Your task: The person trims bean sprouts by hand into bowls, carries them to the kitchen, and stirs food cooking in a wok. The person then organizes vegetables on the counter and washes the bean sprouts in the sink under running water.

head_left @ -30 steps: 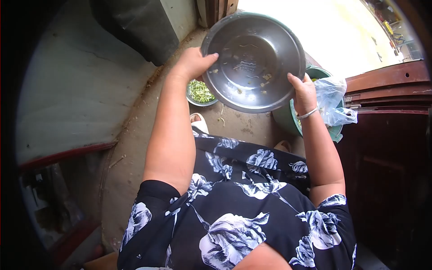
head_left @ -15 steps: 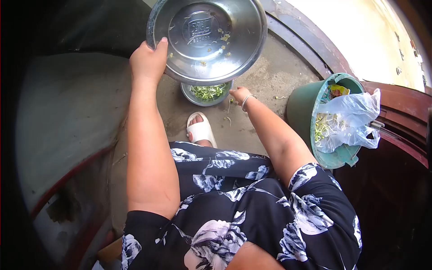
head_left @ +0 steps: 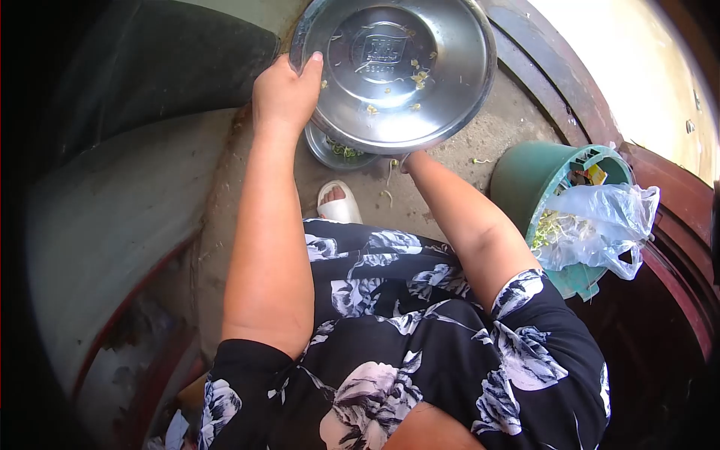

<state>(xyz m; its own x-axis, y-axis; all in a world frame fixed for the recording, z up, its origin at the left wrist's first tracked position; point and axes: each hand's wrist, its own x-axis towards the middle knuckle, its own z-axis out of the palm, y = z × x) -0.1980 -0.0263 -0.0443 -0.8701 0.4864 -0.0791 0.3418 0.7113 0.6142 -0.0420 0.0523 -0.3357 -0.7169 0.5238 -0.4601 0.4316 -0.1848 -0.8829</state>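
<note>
My left hand grips the left rim of a wide stainless steel basin, thumb on the inside. The basin is tilted toward me, with several bits of sprout hull stuck to its inner surface. Below it on the floor stands a smaller metal bowl holding green bean sprouts, largely covered from sight by the basin. My right hand reaches behind the basin's lower edge, close to the bowl's right side. Only its wrist end and a bracelet show; the fingers are hidden.
At the right leans a green bucket with a clear plastic bag and sprout scraps in it. A few loose sprouts lie on the concrete floor. My foot in a white slipper is near the bowl. A dark red curved frame runs along the right.
The basin in my left hand has moved right across the bowl and now covers more of it. My right hand, visible at the bowl's rim before, is now mostly behind the basin.
</note>
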